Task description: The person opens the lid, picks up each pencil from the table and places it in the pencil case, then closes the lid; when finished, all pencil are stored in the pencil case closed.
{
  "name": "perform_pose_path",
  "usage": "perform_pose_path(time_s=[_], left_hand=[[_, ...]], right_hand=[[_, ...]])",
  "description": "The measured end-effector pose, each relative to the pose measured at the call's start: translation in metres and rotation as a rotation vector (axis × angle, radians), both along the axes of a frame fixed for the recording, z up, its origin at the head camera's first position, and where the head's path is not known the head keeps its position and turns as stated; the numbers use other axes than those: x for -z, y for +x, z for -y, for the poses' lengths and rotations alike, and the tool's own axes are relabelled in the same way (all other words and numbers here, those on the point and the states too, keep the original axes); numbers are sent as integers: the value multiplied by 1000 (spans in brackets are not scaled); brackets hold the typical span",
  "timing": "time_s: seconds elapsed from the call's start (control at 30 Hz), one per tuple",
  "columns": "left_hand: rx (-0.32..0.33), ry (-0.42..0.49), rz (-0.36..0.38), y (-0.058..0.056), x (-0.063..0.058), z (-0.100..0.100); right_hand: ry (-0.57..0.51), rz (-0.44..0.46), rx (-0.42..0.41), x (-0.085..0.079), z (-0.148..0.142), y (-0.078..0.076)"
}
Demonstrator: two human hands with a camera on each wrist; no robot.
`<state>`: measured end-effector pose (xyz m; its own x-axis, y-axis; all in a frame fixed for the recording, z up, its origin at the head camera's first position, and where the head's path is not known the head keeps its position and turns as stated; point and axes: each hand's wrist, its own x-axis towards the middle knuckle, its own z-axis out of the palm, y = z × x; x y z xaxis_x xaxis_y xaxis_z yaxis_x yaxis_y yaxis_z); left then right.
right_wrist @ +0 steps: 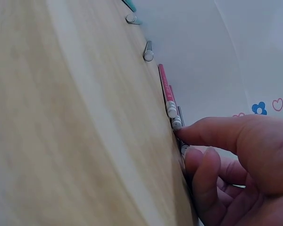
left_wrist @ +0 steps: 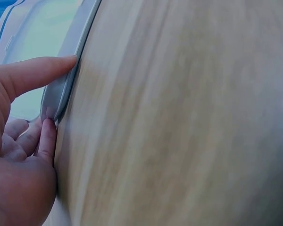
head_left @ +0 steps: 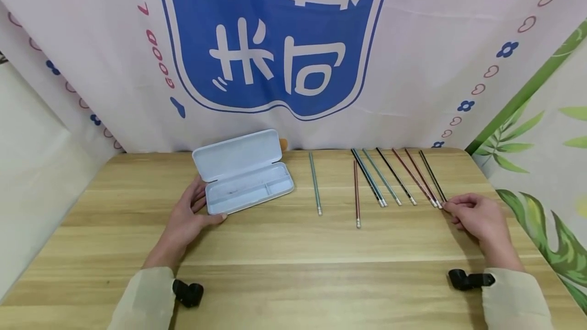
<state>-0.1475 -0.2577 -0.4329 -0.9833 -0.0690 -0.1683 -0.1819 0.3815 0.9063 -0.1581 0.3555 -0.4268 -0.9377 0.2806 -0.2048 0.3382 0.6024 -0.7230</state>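
Note:
A pale blue pencil case (head_left: 239, 156) lies with its lid raised at the back left of the table, and its compartments hold nothing. My left hand (head_left: 183, 220) holds its left end, thumb along the front edge and the other fingers around the side. Far to the right, my right hand (head_left: 480, 219) pinches the eraser end of a black pencil (head_left: 432, 174), the rightmost in a row. In the right wrist view, thumb and fingertips meet at that end, mostly covering it. Close beside it lie two red pencils (head_left: 415, 177) with white erasers.
More pencils lie between the case and the right hand: a green pencil (head_left: 315, 183), a shorter-looking red pencil (head_left: 356, 195), another black pencil (head_left: 396, 175) and several others. A printed cloth (head_left: 412, 90) hangs along the table's back edge. Both sleeves carry a black device (head_left: 189, 293).

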Motion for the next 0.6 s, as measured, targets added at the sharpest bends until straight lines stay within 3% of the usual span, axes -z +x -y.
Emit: perform_pose_path(time_s=[0.6], left_hand=[[5,10,11,0,0,1]], right_hand=[[15,-3,-1,1,-1,-1]])
